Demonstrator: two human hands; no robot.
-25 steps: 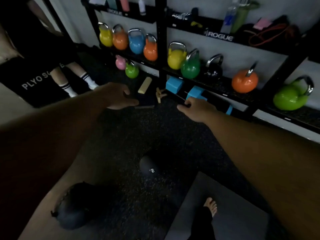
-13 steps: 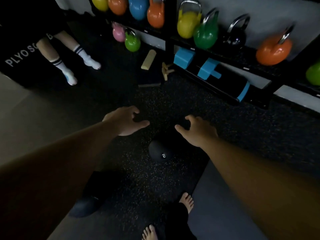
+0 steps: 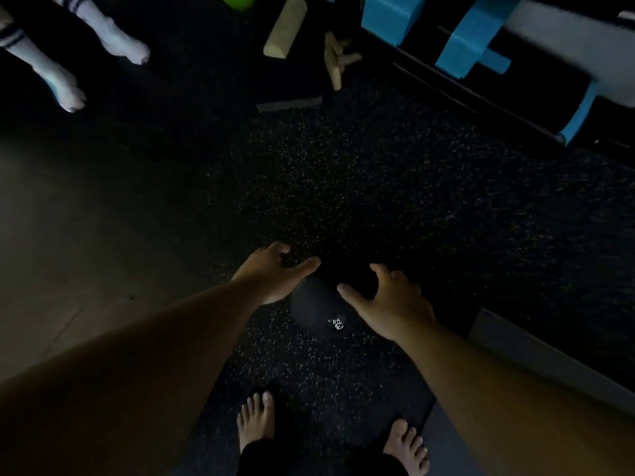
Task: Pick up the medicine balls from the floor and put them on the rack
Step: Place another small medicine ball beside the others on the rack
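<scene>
A black medicine ball (image 3: 319,309) with a small white label lies on the dark speckled floor, just ahead of my bare feet. My left hand (image 3: 275,274) hovers at its left side, fingers spread, thumb over the ball's top edge. My right hand (image 3: 388,300) is at its right side, fingers apart and curved. Whether either hand touches the ball cannot be told; neither grips it. The rack's black bottom shelf (image 3: 481,87) runs along the top right.
Blue foam blocks (image 3: 388,15) sit on the rack's lowest shelf. A pale wooden roller (image 3: 285,29) and wooden sticks (image 3: 335,60) lie near the rack. Another person's feet in white socks (image 3: 68,87) stand at top left. A grey mat edge (image 3: 549,359) lies to my right.
The view has tilted down and I have closed in on the ball. Both hands dropped from in front of the rack to either side of the ball.
</scene>
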